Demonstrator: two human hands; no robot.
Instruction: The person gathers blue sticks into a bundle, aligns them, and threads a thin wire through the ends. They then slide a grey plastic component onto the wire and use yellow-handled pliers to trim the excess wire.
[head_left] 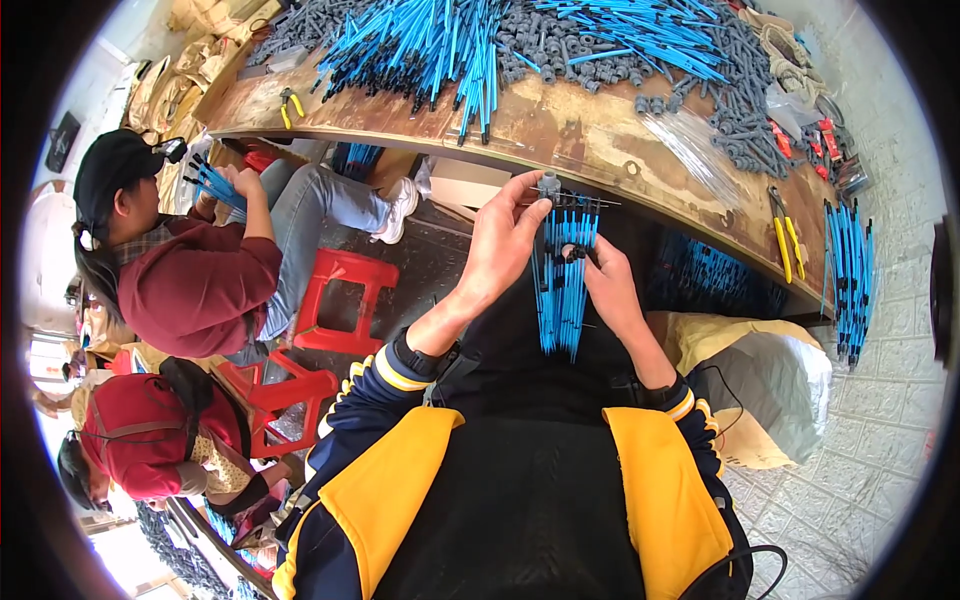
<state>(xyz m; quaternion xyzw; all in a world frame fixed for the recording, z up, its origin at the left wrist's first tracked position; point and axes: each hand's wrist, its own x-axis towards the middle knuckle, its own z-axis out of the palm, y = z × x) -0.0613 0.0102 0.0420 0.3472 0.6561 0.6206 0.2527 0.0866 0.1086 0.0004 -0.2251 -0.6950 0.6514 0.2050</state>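
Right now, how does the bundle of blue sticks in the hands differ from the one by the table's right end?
The held bundle is between the left hand and the right hand; the other bundle is beside the table, with neither hand on it. The held bundle has a grey fitting at its top; no such fitting shows on the other bundle. Both have blue sticks with black ends.

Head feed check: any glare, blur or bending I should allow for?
Head view: fisheye bows the bench; lower left washes out white; shadow darkens the space beneath the bench; left hand, right hand and blue rods look fairly sharp.
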